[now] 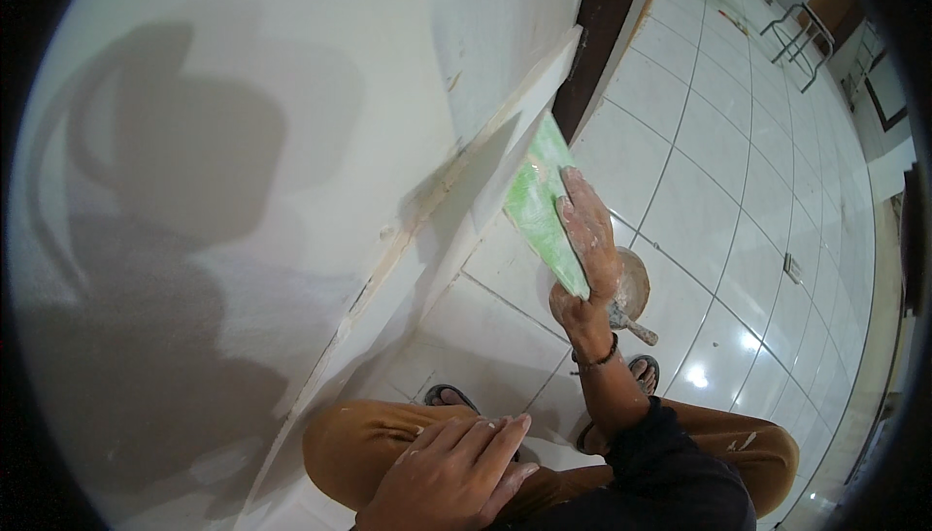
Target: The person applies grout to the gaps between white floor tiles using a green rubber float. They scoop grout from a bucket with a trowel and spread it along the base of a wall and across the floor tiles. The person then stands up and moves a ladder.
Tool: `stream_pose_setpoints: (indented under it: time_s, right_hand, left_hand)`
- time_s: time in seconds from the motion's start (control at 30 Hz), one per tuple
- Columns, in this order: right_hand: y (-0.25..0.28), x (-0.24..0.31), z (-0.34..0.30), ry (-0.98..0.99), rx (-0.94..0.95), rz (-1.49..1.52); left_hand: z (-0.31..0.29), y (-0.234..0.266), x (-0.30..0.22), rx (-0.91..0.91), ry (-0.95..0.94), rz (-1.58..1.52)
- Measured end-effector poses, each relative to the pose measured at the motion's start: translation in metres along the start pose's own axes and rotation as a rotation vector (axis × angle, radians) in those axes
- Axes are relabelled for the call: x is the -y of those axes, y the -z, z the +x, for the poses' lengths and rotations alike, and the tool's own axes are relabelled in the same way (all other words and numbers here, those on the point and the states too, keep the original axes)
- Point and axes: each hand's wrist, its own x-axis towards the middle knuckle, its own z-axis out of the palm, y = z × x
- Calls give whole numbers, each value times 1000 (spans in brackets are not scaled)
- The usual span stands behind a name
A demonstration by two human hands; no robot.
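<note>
My right hand [590, 235], smeared with white, holds the edge of a flat, pointed green piece [542, 206] coated with whitish paste. Its fingers lie along the piece's face, and its thumb is hidden. The green piece stands tilted beside the low white skirting [437, 225] at the foot of the wall. My left hand [451, 473] rests by my left knee, fingers stretched out and holding nothing. Partly behind my right hand, a round bowl [636, 283] sits on the floor, with a paste-covered tool [639, 330] at its rim, its handle pointing outward.
The white wall [320, 7] fills the left side, with my shadow on it. A dark door frame [607, 31] rises at the skirting's far end. Glossy white floor tiles [718, 182] spread to the right. A metal stool frame [801, 41] stands far right, and a small object [793, 268] lies nearer.
</note>
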Motion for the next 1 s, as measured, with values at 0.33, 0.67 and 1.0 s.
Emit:
stream_pose_setpoints:
  time_s: [0.33,0.67,1.0]
  right_hand:
    - [-13,75,33,77,329,-312]
    - [-32,59,11,75,364,-322]
    - [-27,59,6,52,445,-370]
  left_hand:
    - [-5,-5,2,28,85,-27]
    - [-8,1,7,-56,25,4]
    - [-7,3,7,-7,60,5]
